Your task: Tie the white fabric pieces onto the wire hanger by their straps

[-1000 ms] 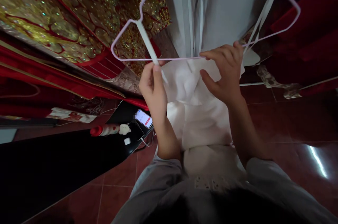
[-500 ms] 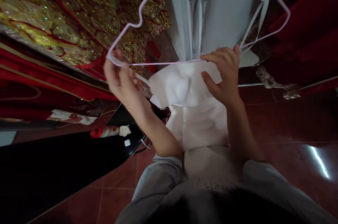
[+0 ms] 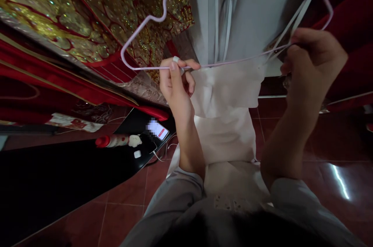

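Note:
A pale lilac clothes hanger (image 3: 136, 43) is stretched across the head view, with a white garment (image 3: 221, 91) hanging at its lower bar. My left hand (image 3: 179, 80) grips that bar left of centre, thumb pressed on it. A small white bit shows between its fingers; whether it is a strap I cannot tell. At the bar's right end my right hand (image 3: 317, 54) is closed around the bar, its fingertips partly hidden. Beside these fingers, a thin white strap (image 3: 300, 14) loops over the hanger's right notch.
Sequinned gold and red garments (image 3: 96, 18) hang at left, dark red cloth (image 3: 352, 25) at right. Behind the hanger is a pale grey panel (image 3: 259, 6) with hanging straps. A black table (image 3: 72, 177) bears a red-capped bottle (image 3: 112, 141) and a lit phone (image 3: 159, 129).
My left hand has shifted right along the hanger's bar from its left corner. My right hand has moved right to the bar's end and closed. The phone has come into sight.

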A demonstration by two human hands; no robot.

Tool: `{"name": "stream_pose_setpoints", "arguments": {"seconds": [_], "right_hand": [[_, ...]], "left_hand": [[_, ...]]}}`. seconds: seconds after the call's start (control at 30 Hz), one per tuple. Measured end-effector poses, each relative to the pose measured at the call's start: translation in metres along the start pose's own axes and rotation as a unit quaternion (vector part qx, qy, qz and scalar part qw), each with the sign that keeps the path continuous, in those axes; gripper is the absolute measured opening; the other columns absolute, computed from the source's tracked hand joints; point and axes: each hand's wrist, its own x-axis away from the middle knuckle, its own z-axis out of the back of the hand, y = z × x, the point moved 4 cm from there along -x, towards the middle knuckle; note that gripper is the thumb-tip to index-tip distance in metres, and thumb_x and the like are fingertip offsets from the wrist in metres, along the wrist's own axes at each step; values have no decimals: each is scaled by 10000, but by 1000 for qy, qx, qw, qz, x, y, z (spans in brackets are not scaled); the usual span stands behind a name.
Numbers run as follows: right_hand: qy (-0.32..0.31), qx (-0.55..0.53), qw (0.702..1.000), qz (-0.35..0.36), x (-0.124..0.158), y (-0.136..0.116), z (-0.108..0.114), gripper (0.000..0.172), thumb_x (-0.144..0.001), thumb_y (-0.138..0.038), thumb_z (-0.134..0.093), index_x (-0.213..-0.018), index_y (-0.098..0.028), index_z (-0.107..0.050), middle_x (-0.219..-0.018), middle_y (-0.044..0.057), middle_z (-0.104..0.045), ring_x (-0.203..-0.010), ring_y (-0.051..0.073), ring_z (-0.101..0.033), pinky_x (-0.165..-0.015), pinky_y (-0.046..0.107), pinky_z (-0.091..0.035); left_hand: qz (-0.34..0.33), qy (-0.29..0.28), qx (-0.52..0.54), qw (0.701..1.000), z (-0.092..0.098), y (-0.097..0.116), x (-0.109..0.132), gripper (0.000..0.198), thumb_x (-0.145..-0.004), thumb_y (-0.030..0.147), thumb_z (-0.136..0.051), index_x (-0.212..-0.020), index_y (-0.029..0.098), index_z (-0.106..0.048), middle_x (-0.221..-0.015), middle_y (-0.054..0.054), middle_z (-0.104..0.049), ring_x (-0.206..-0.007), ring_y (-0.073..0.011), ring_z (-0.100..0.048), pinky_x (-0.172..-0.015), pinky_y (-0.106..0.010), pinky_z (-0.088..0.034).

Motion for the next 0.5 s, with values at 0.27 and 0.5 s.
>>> {"name": "stream_pose_setpoints", "arguments": {"seconds": [0.27, 0.5], "right_hand": [[-205, -22, 962, -177, -24, -43, -21, 187, -802, -101, -705, -935, -191, -802, -655, 11, -705, -388, 48, -422, -350, 207, -226], [-3, -128, 992, 20, -62, -13, 18, 294, -932, -242, -662, -1163, -344, -813, -1131, -22, -787, -492, 20, -505, -410, 200, -318]], "left_hand": [[-34, -14, 18, 999, 0, 1, -5, 264, -1098, 366, -521, -886, 213, -557, -794, -8, -677, -422, -84, -254, -455, -280, -152], [-25, -55, 56, 997, 7, -4, -10, 294, -1062, 424, -602, -873, 199, -597, -801, -22, -704, -400, -61, -290, -398, -241, -155]]}}
